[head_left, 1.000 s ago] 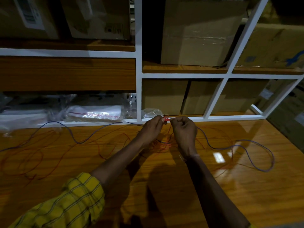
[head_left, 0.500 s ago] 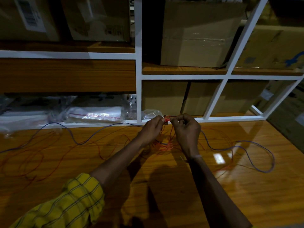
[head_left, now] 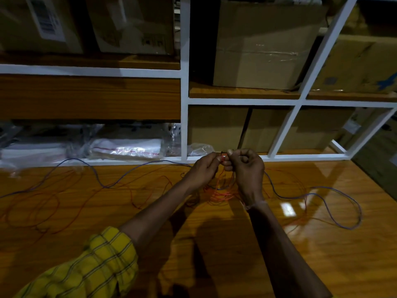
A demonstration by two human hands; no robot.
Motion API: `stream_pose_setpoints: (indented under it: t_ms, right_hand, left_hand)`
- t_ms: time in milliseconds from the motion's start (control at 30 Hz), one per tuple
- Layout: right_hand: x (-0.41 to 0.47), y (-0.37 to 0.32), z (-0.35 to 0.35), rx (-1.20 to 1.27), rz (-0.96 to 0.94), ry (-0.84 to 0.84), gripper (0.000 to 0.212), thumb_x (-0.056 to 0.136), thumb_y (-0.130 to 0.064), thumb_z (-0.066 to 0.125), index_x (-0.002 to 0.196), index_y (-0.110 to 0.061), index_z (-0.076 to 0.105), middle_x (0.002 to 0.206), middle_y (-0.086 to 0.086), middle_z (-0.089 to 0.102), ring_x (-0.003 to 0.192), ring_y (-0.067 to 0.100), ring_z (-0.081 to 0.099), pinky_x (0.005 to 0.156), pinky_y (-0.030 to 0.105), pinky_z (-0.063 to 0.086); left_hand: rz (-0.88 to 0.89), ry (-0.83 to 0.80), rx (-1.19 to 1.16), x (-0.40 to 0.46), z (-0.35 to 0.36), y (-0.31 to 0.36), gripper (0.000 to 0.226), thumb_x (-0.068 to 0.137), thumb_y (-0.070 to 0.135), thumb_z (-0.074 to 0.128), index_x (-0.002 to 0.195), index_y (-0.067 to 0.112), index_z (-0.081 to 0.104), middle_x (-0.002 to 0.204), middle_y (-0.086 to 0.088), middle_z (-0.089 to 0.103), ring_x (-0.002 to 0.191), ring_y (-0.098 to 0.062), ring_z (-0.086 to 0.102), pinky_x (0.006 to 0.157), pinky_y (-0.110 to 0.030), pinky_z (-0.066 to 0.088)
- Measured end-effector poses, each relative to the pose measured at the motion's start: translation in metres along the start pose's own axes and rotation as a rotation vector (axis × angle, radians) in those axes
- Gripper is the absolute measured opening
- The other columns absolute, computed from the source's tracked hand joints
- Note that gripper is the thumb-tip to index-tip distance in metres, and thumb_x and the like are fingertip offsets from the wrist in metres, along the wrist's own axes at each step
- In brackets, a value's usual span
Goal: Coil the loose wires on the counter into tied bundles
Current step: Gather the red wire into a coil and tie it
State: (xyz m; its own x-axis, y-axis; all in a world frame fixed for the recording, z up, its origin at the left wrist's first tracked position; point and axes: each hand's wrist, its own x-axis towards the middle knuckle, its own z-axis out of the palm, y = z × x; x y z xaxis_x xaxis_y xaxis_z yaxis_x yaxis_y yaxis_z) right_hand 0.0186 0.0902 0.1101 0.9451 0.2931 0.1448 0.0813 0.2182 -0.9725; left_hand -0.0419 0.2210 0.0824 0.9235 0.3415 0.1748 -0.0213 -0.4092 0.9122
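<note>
Thin red wire (head_left: 222, 193) lies in loose tangled loops across the glossy wooden counter (head_left: 322, 254), with more red loops at the far left (head_left: 32, 207). A blue wire (head_left: 335, 214) runs along the back of the counter and loops out to the right. My left hand (head_left: 204, 168) and my right hand (head_left: 247, 168) meet above the middle of the tangle. Both pinch a short stretch of red wire (head_left: 223, 157) between their fingertips, and strands hang down from it to the pile below.
A white-framed shelf unit (head_left: 184, 93) stands along the counter's back edge. Cardboard boxes (head_left: 262, 46) fill its upper and right bays. Clear plastic bags (head_left: 126, 148) lie in the lower left bay. A bright light reflection (head_left: 287, 208) shows on the counter at the right.
My right hand has turned slightly, with its fingers curled more over the wire end. My left hand stays in place on the red wire.
</note>
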Motion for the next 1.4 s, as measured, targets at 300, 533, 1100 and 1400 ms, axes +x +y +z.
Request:
stream_pose_setpoints:
  t_ms: [300, 533, 1100, 1400]
  right_hand:
    - [0.002, -0.008, -0.013, -0.012, 0.016, -0.14, 0.016, 0.093, 0.003, 0.07, 0.108, 0.008, 0.073, 0.094, 0.021, 0.078, 0.09, 0.029, 0.079, 0.08, 0.031, 0.064]
    - [-0.001, -0.016, -0.016, 0.022, 0.098, -0.155, 0.015, 0.09, 0.005, 0.071, 0.105, 0.007, 0.074, 0.093, 0.025, 0.077, 0.09, 0.034, 0.078, 0.079, 0.031, 0.065]
    - [0.005, -0.017, -0.027, -0.479, -0.1, -0.059, 0.008, 0.085, -0.02, 0.082, 0.092, -0.023, 0.084, 0.074, -0.002, 0.078, 0.07, 0.02, 0.073, 0.07, 0.045, 0.062]
    - [0.005, -0.02, -0.028, -0.506, -0.158, -0.098, 0.007, 0.085, -0.02, 0.083, 0.093, -0.02, 0.085, 0.07, 0.0, 0.077, 0.068, 0.025, 0.073, 0.068, 0.05, 0.062]
  left_hand:
    - [-0.031, -0.024, -0.015, 0.002, -0.001, -0.001, 0.031, 0.11, 0.035, 0.039, 0.109, 0.009, 0.057, 0.071, 0.001, 0.047, 0.055, -0.009, 0.039, 0.052, -0.03, 0.031]
    - [-0.017, -0.022, -0.026, 0.002, 0.0, 0.004, 0.026, 0.11, 0.033, 0.039, 0.102, 0.015, 0.057, 0.07, 0.002, 0.047, 0.056, -0.009, 0.04, 0.054, -0.031, 0.032]
    - [0.08, -0.024, 0.203, -0.005, 0.001, 0.019, 0.025, 0.111, 0.031, 0.039, 0.115, 0.015, 0.057, 0.075, 0.001, 0.051, 0.066, -0.013, 0.048, 0.059, -0.032, 0.035]
    - [0.122, -0.029, 0.248, -0.006, 0.002, 0.021, 0.02, 0.111, 0.03, 0.039, 0.106, 0.017, 0.053, 0.075, 0.002, 0.052, 0.067, -0.016, 0.05, 0.06, -0.035, 0.036]
